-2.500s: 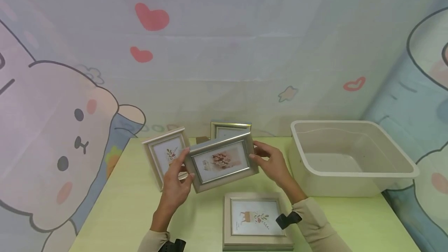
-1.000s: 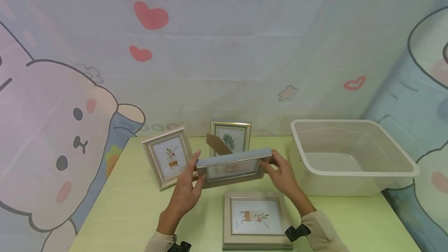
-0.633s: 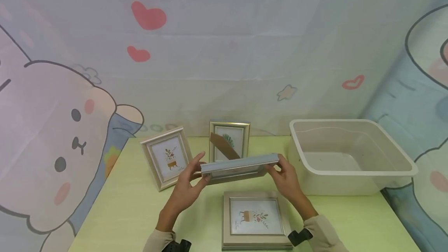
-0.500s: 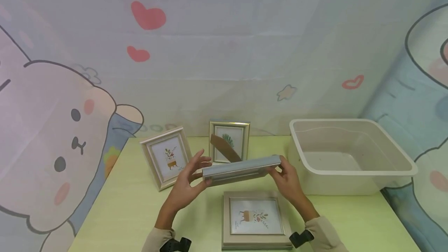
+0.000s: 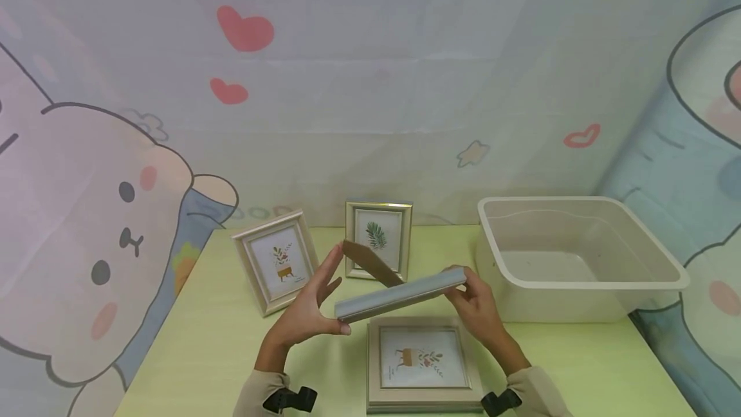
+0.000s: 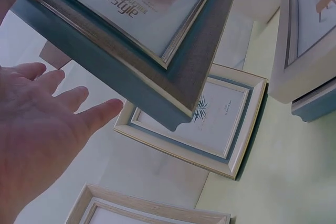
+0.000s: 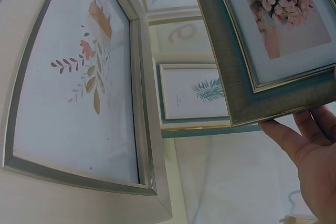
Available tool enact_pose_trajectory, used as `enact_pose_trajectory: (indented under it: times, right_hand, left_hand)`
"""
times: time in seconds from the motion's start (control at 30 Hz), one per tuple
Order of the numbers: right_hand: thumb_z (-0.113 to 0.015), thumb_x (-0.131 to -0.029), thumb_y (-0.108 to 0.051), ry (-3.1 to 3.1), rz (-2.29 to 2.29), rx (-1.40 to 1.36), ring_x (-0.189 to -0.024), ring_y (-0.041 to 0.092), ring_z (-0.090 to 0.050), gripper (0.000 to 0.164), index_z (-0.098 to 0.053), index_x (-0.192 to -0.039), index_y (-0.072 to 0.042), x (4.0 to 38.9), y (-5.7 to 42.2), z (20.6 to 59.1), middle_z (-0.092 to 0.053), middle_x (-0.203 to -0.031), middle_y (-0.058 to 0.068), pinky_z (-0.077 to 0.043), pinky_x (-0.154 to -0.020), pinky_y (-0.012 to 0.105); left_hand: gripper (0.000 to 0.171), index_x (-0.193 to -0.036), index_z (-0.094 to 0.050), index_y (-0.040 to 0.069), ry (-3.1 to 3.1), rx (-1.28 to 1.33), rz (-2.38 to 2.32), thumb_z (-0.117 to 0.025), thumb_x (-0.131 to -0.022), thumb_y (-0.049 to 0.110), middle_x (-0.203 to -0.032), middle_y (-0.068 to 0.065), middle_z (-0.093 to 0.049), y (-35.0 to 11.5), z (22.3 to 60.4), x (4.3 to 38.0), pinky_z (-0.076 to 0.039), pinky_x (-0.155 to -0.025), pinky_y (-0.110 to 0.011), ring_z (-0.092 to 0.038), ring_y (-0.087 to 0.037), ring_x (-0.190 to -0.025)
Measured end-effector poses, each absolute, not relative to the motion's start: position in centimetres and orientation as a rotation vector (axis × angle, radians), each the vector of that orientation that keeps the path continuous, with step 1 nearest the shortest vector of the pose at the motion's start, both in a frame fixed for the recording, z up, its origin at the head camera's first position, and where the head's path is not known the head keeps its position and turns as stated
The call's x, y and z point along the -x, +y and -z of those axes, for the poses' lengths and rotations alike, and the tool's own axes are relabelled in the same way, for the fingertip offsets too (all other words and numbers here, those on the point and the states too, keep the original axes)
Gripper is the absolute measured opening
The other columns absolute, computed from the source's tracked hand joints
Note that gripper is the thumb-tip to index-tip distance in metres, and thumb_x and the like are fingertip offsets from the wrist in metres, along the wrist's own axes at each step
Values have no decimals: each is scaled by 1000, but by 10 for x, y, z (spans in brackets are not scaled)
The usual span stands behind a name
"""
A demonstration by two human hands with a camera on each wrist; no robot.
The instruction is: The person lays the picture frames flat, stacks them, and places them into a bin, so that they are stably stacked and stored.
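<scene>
A silver-grey picture frame (image 5: 399, 295) is held in the air, tilted so its long edge faces the head camera. My right hand (image 5: 477, 309) grips its right end, thumb in front and fingers behind. At the other end my left hand (image 5: 307, 317) spreads wide, its thumb near the lower left corner. Its forefinger reaches the tip of the brown stand leg (image 5: 373, 262), which sticks out from the frame's back. In the left wrist view the fingers (image 6: 102, 114) extend straight beside the frame (image 6: 152, 90). A flower picture fills the frame's front (image 7: 289, 11) in the right wrist view.
Behind stand a cream frame (image 5: 249, 256) on the left and a gold-edged leaf-print frame (image 5: 350, 211). Stacked frames (image 5: 425, 398) lie nearest the camera. A white plastic tub (image 5: 579, 288) stands right on the light green table (image 5: 191, 352); a cartoon-printed cloth (image 5: 370, 82) hangs behind.
The frame has tipped from face-on to edge-on and come lower. Its stand leg has swung out from the back. My left fingers have let go and spread; the right hand still grips.
</scene>
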State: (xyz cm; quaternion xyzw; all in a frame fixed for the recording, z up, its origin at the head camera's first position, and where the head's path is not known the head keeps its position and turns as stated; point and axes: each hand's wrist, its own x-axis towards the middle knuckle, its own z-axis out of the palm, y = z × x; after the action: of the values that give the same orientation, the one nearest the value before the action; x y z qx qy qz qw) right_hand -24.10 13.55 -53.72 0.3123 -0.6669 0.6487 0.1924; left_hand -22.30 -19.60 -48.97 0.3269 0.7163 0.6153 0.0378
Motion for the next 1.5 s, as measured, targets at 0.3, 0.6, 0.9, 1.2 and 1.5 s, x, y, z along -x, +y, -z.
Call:
enact_pose_trajectory:
  times: [0.3,0.6,0.9,1.2,1.5]
  right_hand:
    - [-55,-89,22,-1831,-1825,-933,-103,1,-61,32,-60,-114,3,240,137,540,-64,-115,-11,-55,-83,16]
    - [-55,-86,25,-1791,-1808,-887,-103,2,-62,30,-60,-109,7,240,137,544,-66,-115,-9,-54,-83,15]
    - [-55,-82,28,-1790,-1772,-796,-101,1,-62,29,-58,-107,13,240,135,545,-65,-113,-11,-55,-80,14]
    - [-57,-84,25,-1831,-1761,-688,-98,1,-62,24,-57,-105,15,239,136,545,-66,-106,-13,-56,-78,14]
    - [-56,-84,26,-1808,-1769,-701,-100,1,-62,25,-56,-107,16,240,136,547,-66,-107,-11,-56,-79,14]
  left_hand:
    - [128,-162,-4,20,2183,-1066,-1879,-92,-70,27,-170,-8,1,-196,493,226,-20,-120,-54,-6,-3,-154]
    - [110,-161,-16,18,2248,-1024,-1902,-84,-77,5,-168,-16,-10,-195,493,223,-24,-117,-55,-15,1,-151]
    - [87,-157,-30,8,2346,-1017,-1974,-74,-83,-7,-162,-25,-24,-192,499,222,-34,-118,-39,-29,0,-147]
    - [67,-146,-45,-5,2424,-944,-2021,-71,-84,-8,-153,-29,-38,-187,500,220,-37,-113,-17,-42,2,-139]
    - [43,-130,-62,-6,2430,-999,-2102,-69,-87,-9,-142,5,-59,-183,508,222,-43,-108,-19,-49,-7,-137]
